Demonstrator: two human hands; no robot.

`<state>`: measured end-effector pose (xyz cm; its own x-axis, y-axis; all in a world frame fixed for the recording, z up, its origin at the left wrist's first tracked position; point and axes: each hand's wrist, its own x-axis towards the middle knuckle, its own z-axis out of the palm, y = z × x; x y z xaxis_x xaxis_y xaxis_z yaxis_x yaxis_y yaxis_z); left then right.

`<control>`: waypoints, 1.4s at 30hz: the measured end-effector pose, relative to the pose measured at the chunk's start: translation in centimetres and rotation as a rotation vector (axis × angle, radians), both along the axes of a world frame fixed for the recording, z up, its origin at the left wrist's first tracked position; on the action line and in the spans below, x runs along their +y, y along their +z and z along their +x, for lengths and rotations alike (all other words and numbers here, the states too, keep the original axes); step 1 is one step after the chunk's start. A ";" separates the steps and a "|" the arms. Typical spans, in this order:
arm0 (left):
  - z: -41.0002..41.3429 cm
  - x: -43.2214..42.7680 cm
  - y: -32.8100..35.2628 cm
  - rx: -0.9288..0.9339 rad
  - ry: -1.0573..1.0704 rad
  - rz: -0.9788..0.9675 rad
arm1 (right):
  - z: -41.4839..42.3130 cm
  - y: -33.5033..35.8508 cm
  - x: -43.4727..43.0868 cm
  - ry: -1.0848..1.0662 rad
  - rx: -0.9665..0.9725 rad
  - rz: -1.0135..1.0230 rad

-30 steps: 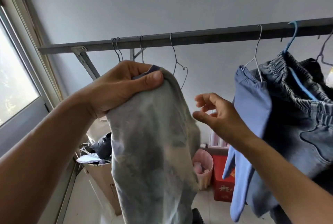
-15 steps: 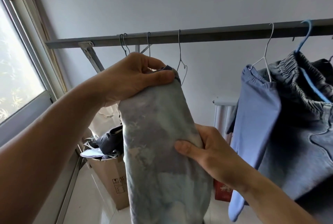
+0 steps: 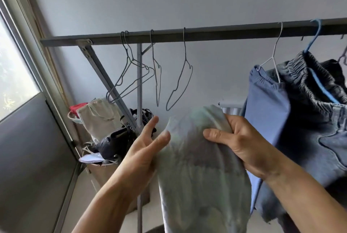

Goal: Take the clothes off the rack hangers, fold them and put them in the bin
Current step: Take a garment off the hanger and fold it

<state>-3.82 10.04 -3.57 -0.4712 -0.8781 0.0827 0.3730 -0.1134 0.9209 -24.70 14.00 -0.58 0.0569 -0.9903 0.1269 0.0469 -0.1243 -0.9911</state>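
Rack rail, blue and denim clothes hanging at right; below it the pale mottled garment, off the rack, hangs between the hands. Right hand clamps its bunched top; left hand, fingers straight, rests flat against its left side. A neat fold likely needs the left pinching the opposite corner, spreading the cloth

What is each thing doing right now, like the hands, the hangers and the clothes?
Pale garment: off the hangers, held up.
Right hand: grips the garment's top.
Left hand: fingers straight, touching its edge.
Wire hangers: bare, on the rack.
Blue garment: hung on a white hanger.
Denim garment: hung on a blue hanger.
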 end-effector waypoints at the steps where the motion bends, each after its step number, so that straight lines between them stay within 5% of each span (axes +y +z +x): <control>1: -0.1 0.1 0.1 -0.007 0.048 -0.023 | 0.0 -0.1 0.1 0.003 -0.003 0.015; 9: -0.5 1.2 0.9 -0.330 0.340 -0.298 | -0.1 -1.7 -0.1 -0.089 0.078 -0.061; 12: 0.2 1.2 1.6 -0.496 0.292 -0.388 | -0.4 -1.8 0.3 -0.016 0.308 -0.067; 16: 0.9 1.4 2.6 -0.983 0.477 -0.814 | 0.1 -1.3 0.5 -0.108 0.623 -0.173; 19: 1.8 0.8 3.4 -1.054 0.469 -0.923 | -0.2 -0.9 0.2 -0.179 0.668 -0.261; 21: 2.6 0.1 3.6 -0.959 0.420 -0.843 | -0.6 -0.7 0.0 -0.136 0.553 -0.275; 25: 2.1 0.0 3.2 -0.377 0.278 -0.343 | -0.5 -0.4 0.0 -0.002 0.104 -0.177; 30: 0.9 -0.4 1.6 -0.089 0.294 -0.030 | 0.7 0.0 -0.6 -0.112 0.062 -0.215; 36: 0.9 0.6 -1.4 -0.172 0.100 -0.052 | 0.1 0.5 -1.1 -0.208 0.042 -0.231; 42: -0.1 0.6 0.4 -0.138 0.277 -0.099 | -1.5 -1.8 -0.3 0.110 -0.490 0.095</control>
